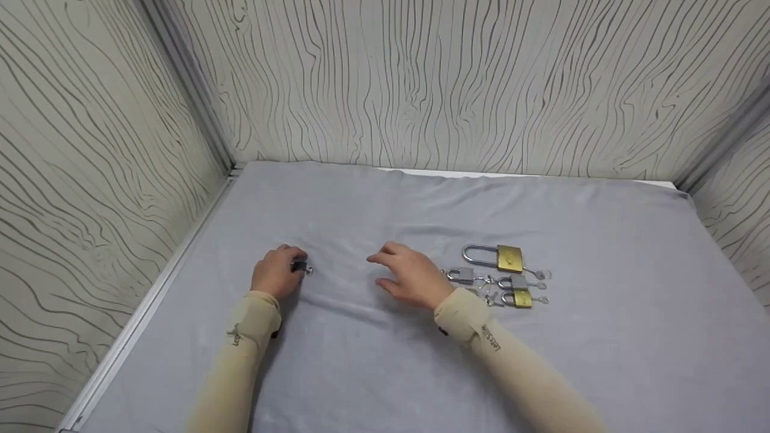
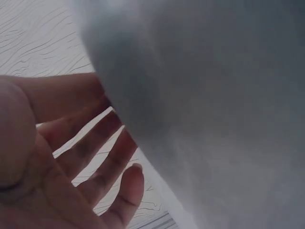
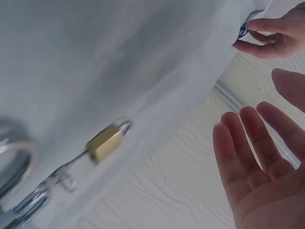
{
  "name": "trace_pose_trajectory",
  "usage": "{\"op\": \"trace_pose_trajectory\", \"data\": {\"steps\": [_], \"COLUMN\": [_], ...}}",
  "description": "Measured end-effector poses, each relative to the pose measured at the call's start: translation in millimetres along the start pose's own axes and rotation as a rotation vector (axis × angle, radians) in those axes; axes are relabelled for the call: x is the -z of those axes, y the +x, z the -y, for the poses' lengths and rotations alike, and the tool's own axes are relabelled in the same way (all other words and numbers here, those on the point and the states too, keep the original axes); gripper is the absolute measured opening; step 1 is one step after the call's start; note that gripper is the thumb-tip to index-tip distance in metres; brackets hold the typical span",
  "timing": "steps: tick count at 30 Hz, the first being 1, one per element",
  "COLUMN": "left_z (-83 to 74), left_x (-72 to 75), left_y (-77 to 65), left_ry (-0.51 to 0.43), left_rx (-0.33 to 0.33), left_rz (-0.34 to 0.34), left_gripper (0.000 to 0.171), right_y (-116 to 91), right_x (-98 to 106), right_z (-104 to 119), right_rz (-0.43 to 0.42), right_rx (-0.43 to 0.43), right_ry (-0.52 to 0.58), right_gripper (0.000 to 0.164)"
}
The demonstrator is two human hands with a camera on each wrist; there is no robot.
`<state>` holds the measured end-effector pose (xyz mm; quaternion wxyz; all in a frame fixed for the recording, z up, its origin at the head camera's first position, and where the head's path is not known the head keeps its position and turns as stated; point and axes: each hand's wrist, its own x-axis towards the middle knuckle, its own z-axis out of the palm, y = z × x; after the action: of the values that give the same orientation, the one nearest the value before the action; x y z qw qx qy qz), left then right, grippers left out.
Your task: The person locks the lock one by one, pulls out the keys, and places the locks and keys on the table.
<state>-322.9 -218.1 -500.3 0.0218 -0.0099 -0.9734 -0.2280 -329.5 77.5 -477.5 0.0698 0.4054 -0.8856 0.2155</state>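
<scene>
At the left of the head view my left hand pinches a small dark padlock between thumb and fingers, down at the cloth. A key end sticks out from it to the right. The right wrist view shows that left hand from afar, fingertips around the dark, shiny piece. In the left wrist view the cloth edge hides the fingertips. My right hand is raised over the cloth with its fingers spread and nothing in them. Just right of it lies a grey padlock, partly behind the hand's outline.
Farther right lie a large brass padlock with a long shackle, another grey padlock and a small brass padlock, with keys in them. Grey cloth covers the table. Wood-patterned walls stand behind and at both sides.
</scene>
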Motion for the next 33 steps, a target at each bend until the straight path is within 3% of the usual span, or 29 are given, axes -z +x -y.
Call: {"op": "trace_pose_trajectory", "data": {"steps": [6,12,16,20,24,27,30,33], "left_z": [-3.5,-7.6,-15.4,-27.7,-47.7,-68.9,-91.4,-109.6], "left_x": [0.2,-6.7,-9.6,-11.7,-15.4,-19.2,-22.5,-26.2], "left_y": [-0.2,-2.1,-5.9,-8.7,-14.3,-19.4,-24.2,-28.7], "left_ry": [-0.019,0.055,0.118,0.100,0.101,0.128,0.098,0.033], "left_rx": [-0.021,-0.034,-0.053,-0.092,-0.206,-0.329,-0.431,-0.494], "left_rz": [-0.030,-0.068,-0.097,-0.158,-0.257,-0.326,-0.342,-0.310], "left_gripper": [0.025,0.017,0.016,0.017,0.016,0.015,0.016,0.023], "right_y": [8,9,8,5,4,3,2,-2], "right_x": [-10,-17,-15,-9,-3,1,5,8], "right_z": [10,12,11,10,7,6,5,5], "right_rz": [0.005,0.013,0.021,0.015,-0.017,-0.044,-0.068,-0.093], "right_rx": [0.035,0.057,0.050,0.042,0.023,-0.031,-0.102,-0.153], "right_ry": [-0.014,-0.014,-0.009,-0.013,0.034,0.140,0.271,0.364], "right_gripper": [0.034,0.035,0.035,0.035,0.035,0.036,0.038,0.041]}}
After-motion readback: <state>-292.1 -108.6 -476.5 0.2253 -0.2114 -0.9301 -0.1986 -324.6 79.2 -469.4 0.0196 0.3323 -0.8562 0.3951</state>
